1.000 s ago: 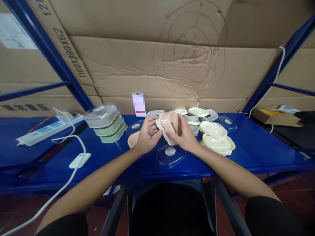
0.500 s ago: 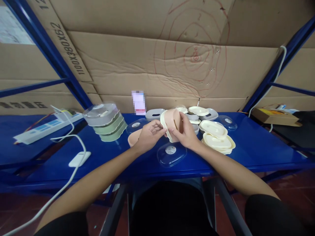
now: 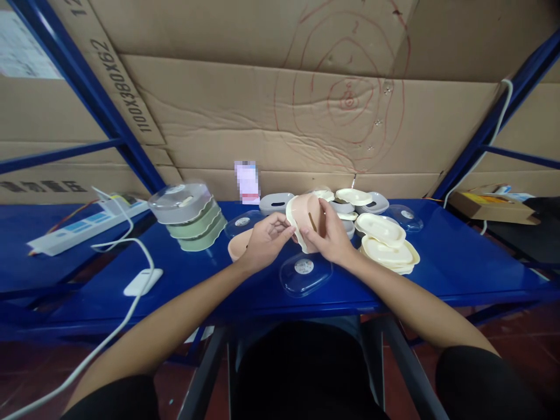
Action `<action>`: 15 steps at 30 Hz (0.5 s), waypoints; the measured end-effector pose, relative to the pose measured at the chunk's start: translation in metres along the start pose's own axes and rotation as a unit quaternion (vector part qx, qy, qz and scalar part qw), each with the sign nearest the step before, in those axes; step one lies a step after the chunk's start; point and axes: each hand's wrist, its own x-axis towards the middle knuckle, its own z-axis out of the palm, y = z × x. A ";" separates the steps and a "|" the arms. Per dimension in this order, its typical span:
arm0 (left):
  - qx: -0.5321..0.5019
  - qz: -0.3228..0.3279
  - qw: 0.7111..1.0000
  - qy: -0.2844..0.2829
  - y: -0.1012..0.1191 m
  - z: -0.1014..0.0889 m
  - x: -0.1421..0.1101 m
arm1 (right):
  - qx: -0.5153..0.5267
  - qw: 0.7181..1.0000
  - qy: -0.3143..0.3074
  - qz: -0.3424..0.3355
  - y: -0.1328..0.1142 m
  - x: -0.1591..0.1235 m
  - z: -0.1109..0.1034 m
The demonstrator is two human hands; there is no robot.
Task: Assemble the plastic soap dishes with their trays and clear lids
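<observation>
Both my hands hold a pink and cream plastic dish (image 3: 305, 217) tilted on edge above the blue shelf (image 3: 459, 262). My left hand (image 3: 263, 242) pinches its left rim with closed fingers. My right hand (image 3: 333, 236) grips its right side. A clear oval lid (image 3: 305, 273) with a round sticker lies just below the hands. A pink dish (image 3: 237, 246) rests behind my left wrist.
A stack of green dishes under a clear lid (image 3: 189, 217) stands at the left. Cream trays (image 3: 387, 245) are piled at the right, grey and cream pieces (image 3: 356, 202) behind. A white power strip (image 3: 83, 227) and cable lie at the far left. Cardboard backs the shelf.
The dish has turned more upright between my hands and my fingers have shifted along its rim. The view has barely moved.
</observation>
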 end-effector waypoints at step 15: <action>-0.001 0.004 0.997 -0.073 0.002 -0.001 -0.004 | 0.007 1.000 -0.019 -0.013 0.004 -0.001 0.005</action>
